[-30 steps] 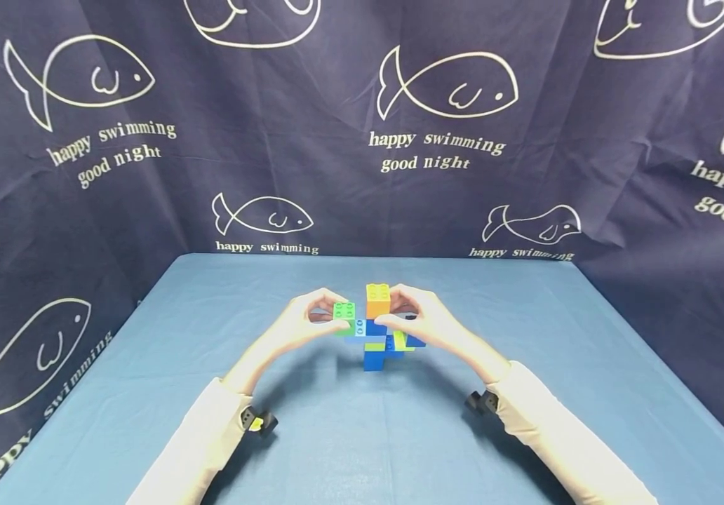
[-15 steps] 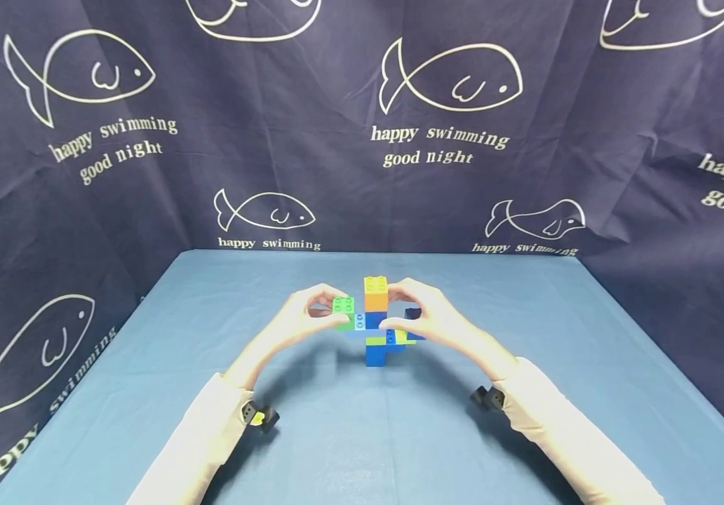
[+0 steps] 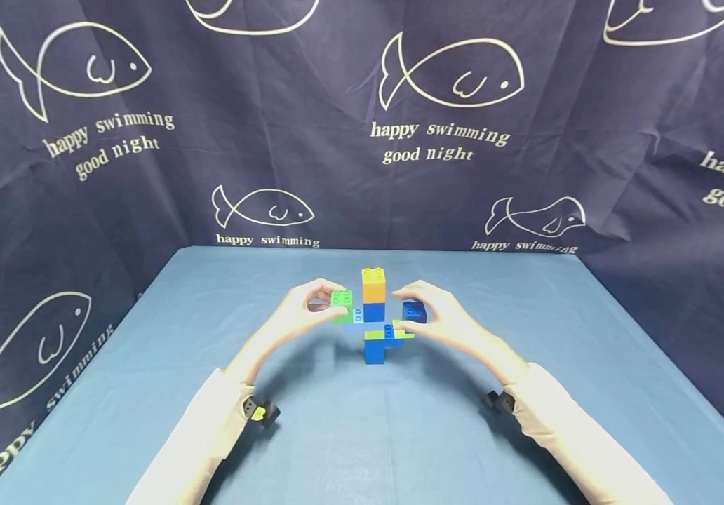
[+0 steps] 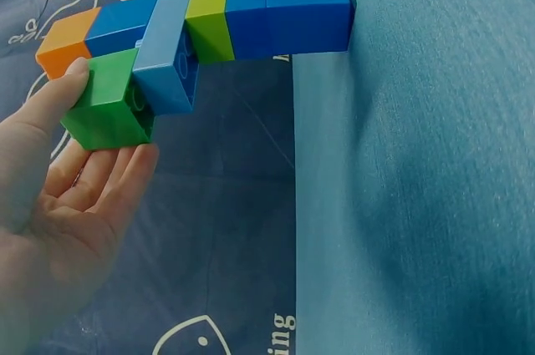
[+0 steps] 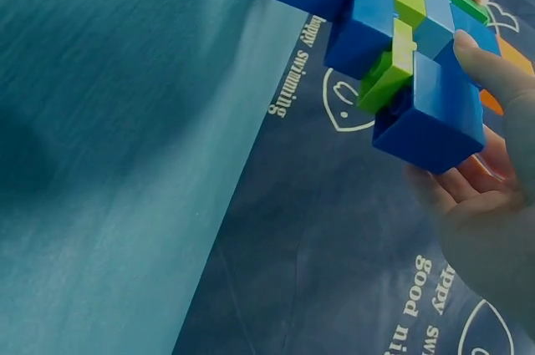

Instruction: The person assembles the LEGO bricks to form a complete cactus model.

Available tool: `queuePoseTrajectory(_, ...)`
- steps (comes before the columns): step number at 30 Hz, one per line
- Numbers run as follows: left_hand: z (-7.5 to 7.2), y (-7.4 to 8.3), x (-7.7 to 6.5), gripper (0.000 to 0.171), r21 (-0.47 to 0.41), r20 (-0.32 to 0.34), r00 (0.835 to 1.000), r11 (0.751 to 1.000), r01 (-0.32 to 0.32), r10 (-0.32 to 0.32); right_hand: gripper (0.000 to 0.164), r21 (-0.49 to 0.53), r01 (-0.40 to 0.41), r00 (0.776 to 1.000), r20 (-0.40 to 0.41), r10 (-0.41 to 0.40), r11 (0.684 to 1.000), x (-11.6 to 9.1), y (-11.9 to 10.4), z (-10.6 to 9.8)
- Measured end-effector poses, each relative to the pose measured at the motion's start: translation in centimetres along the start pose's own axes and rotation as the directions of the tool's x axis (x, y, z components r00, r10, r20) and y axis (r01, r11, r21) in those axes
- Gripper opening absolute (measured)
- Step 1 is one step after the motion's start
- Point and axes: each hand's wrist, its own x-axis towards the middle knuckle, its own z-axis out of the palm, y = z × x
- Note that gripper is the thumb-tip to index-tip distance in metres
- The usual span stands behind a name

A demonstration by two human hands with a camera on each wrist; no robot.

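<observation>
A built figure of toy building bricks stands on the table, its blue foot brick at the bottom. My left hand pinches the green brick on the figure's left side, thumb on one face and fingers behind. Beside it is a light blue brick. An orange brick tops a blue one in the middle. My right hand is spread in a loose C around the dark blue brick at the right end, which sits over lime green bricks. Its fingertips are apart from the orange brick.
The blue cloth-covered table ends in front of a dark curtain with fish drawings. Black wrist cameras, left and right, hang below the sleeves.
My right hand has drawn back to the right, away from the orange brick and the blue one under it, showing more of the dark blue end brick. The left hand keeps its pinch.
</observation>
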Motion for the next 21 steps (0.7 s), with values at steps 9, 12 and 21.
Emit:
queuePoseTrajectory(9,0.5,0.3,0.3,0.036,0.02,-0.046,0.999,0.999,0.025,-0.024,0.058,-0.016,-0.005,0.998,0.056,0.006,1.0,-1.3,0.7,0.3)
queuePoseTrajectory(12,0.7,0.3,0.4,0.037,0.026,-0.057,0.998,0.999,0.03,-0.028,0.06,-0.019,-0.009,0.998,0.067,0.01,1.0,-1.5,1.0,0.5)
queuePoseTrajectory(21,1.2,-0.4,0.8,0.041,0.044,-0.102,0.994,0.998,0.05,-0.045,0.069,-0.018,-0.01,0.997,0.081,0.012,1.0,-1.7,1.1,0.5)
